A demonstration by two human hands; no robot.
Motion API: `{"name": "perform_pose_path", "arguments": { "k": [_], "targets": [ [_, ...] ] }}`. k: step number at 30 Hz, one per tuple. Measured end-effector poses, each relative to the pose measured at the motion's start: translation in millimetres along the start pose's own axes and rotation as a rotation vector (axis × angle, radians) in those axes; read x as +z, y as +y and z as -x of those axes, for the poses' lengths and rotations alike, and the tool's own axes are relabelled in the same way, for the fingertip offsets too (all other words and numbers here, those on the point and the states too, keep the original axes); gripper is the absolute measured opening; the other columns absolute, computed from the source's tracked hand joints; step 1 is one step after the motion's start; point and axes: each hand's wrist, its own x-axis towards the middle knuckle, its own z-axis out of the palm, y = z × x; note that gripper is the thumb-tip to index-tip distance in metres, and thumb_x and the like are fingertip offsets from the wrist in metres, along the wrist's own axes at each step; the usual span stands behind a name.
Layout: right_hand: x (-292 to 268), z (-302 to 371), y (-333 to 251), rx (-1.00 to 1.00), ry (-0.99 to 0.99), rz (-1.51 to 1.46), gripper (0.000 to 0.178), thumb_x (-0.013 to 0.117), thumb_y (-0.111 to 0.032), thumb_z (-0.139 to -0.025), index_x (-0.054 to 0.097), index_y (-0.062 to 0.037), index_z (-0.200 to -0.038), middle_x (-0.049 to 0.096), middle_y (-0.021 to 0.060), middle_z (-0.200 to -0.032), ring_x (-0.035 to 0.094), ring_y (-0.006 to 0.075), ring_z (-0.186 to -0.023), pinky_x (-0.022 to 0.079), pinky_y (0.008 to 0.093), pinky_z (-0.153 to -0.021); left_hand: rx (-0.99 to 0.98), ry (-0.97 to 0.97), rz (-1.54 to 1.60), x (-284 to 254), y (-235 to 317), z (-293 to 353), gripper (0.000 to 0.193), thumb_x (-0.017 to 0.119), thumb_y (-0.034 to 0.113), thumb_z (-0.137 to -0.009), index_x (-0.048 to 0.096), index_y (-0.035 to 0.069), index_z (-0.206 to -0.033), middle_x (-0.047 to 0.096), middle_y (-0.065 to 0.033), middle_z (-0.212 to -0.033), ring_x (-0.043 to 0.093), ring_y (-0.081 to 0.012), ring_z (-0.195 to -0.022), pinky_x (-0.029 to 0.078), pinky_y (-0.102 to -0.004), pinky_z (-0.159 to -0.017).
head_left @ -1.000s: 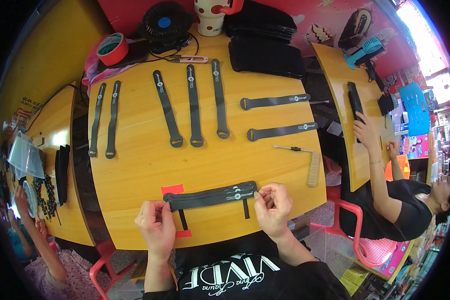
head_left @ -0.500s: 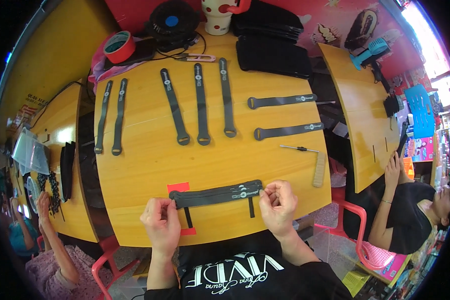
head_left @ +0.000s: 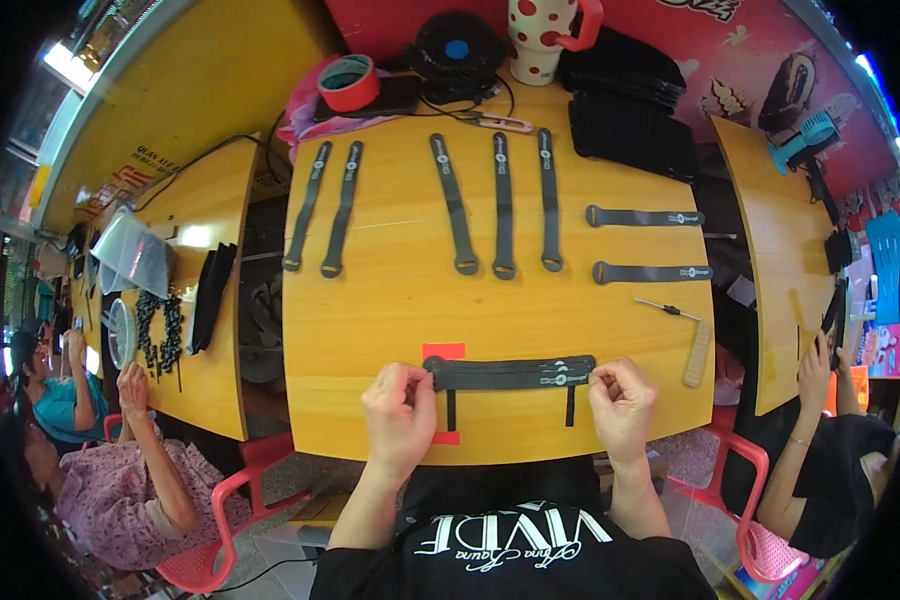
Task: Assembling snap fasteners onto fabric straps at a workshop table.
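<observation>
Near the table's front edge lies a stack of dark grey cable straps (head_left: pixel 500 376), layered with printed ends at the right. My left hand (head_left: pixel 400 415) is closed, pinching the stack's left end. My right hand (head_left: pixel 622 405) is also closed, its fingertips at the right end. Beneath the stack, two thin black strips (head_left: pixel 451 412) run toward me, one near each end. Red tape (head_left: pixel 443 351) shows on the table beside my left hand. Farther back, several single straps (head_left: pixel 503 205) with slotted round ends lie spread out, two of them sideways at the right (head_left: pixel 650 272).
An awl-like tool (head_left: pixel 667 308) and a beige strip (head_left: pixel 697 355) lie at the right. At the back stand a red tape roll (head_left: pixel 349 84), a black fan (head_left: pixel 457 55), a spotted mug (head_left: pixel 541 40) and black stacked pouches (head_left: pixel 633 135). Co-workers sit at both side tables.
The whole view has swung left, so the table appears farther right. Both my hands stay at the ends of the strap stack, which looks a little straighter.
</observation>
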Motion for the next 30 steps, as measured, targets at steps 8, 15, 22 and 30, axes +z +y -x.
{"name": "perform_pose_path", "arguments": {
  "k": [8, 15, 22, 30],
  "targets": [
    [-1, 1, 6, -0.074, -0.004, -0.008, 0.01, 0.06, 0.012, -0.075, 0.059, 0.0021, -0.077, 0.054, 0.0058, -0.068, 0.05, 0.01, -0.054, 0.038, 0.0249, -0.05, 0.044, 0.034, 0.036, 2, -5, 4, 0.007, 0.062, -0.007, -0.081, 0.057, -0.002, -0.081, 0.06, -0.0169, -0.072, 0.061, -0.0298, -0.06, 0.048, -0.0366, -0.053],
    [0, 2, 6, -0.097, -0.006, -0.081, 0.009, 0.059, 0.009, -0.079, 0.057, 0.0019, -0.075, 0.05, -0.0013, -0.064, 0.043, 0.0029, -0.054, 0.034, 0.0209, -0.049, 0.158, 0.123, -0.321, -5, -3, 18, 0.008, 0.061, 0.001, -0.083, 0.06, 0.001, -0.091, 0.06, -0.0187, -0.084, 0.061, -0.0374, -0.069, 0.049, -0.0444, -0.06],
    [0, 2, 9, -0.164, -0.011, -0.003, 0.008, 0.059, 0.009, -0.077, 0.056, 0.0019, -0.076, 0.054, 0.0095, -0.067, 0.053, 0.0147, -0.054, 0.041, 0.0276, -0.051, 0.515, 0.072, -0.513, -18, 23, 33, 0.029, 0.067, 0.018, -0.084, 0.066, 0.005, -0.111, 0.065, -0.01, -0.114, 0.055, -0.0341, -0.107, 0.04, -0.0477, -0.089],
    [1, 4, 18, -0.281, 0.062, 0.037, 0.007, 0.06, 0.008, -0.077, 0.058, 0.0008, -0.077, 0.055, 0.0092, -0.066, 0.054, 0.0154, -0.055, 0.042, 0.0282, -0.052, 0.341, 0.008, -0.267, -30, -41, -2, 0.023, 0.068, 0.022, -0.084, 0.069, 0.004, -0.098, 0.067, -0.0109, -0.108, 0.057, -0.0339, -0.103, 0.041, -0.048, -0.087]
  ]
}}
